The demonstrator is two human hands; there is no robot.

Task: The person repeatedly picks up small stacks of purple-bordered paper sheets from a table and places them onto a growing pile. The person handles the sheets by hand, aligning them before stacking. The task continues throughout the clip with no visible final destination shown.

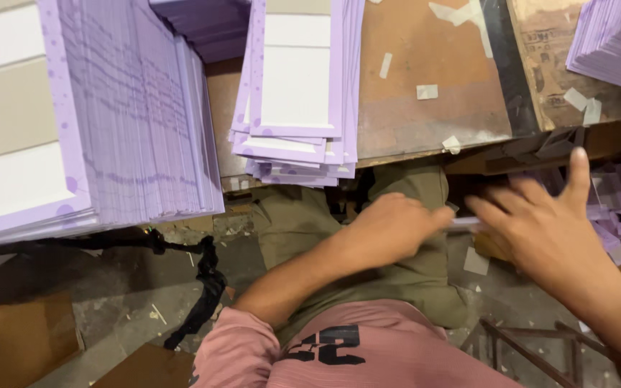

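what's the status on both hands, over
Left hand closed on a thin pale piece. Right hand open, fingers spread beside it. Purple card stacks above, apart.

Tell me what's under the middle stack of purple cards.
The purple card stack lies on a brown tabletop, overhanging its front edge. The tabletop directly beneath the stack is covered.

Looking down past a pink shirt (pixel 368 352) and olive trousers (pixel 397 237). Left hand (pixel 389 226) curling beside the right hand (pixel 548 230), fingers spreading, a thin pale sheet (pixel 465 222) showing between them. Lilac-edged card stacks (pixel 296 93) resting on the brown worktable (pixel 425 108), paper scraps (pixel 425 91) lying scattered.
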